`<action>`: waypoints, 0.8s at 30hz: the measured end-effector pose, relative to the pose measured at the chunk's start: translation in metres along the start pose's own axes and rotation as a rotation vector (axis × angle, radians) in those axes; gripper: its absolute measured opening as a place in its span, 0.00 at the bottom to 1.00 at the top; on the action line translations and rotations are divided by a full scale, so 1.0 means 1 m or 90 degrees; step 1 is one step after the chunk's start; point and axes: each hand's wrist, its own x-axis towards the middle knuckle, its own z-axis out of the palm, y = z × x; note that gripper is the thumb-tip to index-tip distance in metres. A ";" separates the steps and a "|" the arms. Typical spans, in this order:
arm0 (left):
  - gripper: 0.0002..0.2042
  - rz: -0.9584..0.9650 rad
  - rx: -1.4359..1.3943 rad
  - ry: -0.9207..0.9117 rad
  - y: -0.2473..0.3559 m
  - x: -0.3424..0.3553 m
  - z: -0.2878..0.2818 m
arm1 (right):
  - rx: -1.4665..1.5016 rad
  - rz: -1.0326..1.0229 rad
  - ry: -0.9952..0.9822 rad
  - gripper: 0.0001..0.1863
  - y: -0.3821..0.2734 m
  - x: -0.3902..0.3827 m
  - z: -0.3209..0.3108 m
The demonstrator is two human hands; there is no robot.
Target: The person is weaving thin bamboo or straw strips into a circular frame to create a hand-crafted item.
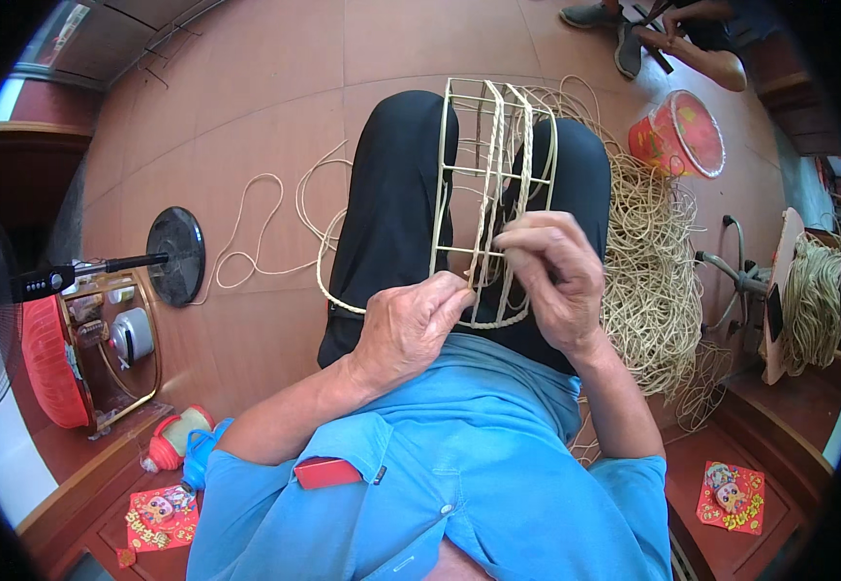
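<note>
A pale wire frame (pixel 469 169) with braided cord strands (pixel 487 201) along it rests across my black-trousered knees. My left hand (pixel 406 329) is closed in a pinch at the near end of the frame, on cord beside the curved rim. My right hand (pixel 553 276) has bent fingers, with thumb and forefinger pinched at a strand just above and right of the left. A loose cord (pixel 265 177) loops over the floor to the left. A big tangled pile of cord (pixel 653 290) lies beside my right leg.
A red bucket (pixel 677 136) stands right of the pile, near another person's legs and hand (pixel 672 44). At right is a stand with coiled cord (pixel 808 300). At left are a fan (pixel 173 257), red mesh-like cover (pixel 52 363), bottles (pixel 183 441) and wooden seats (pixel 760 426).
</note>
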 end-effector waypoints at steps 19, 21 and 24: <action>0.24 0.250 0.480 0.057 0.000 -0.016 0.010 | -0.285 0.246 0.016 0.11 -0.014 -0.049 0.006; 0.23 0.257 0.490 0.052 0.000 -0.016 0.009 | -0.286 0.216 0.042 0.13 -0.010 -0.046 0.008; 0.21 0.265 0.494 0.046 0.006 -0.011 0.001 | -0.277 0.207 0.062 0.13 -0.007 -0.037 0.007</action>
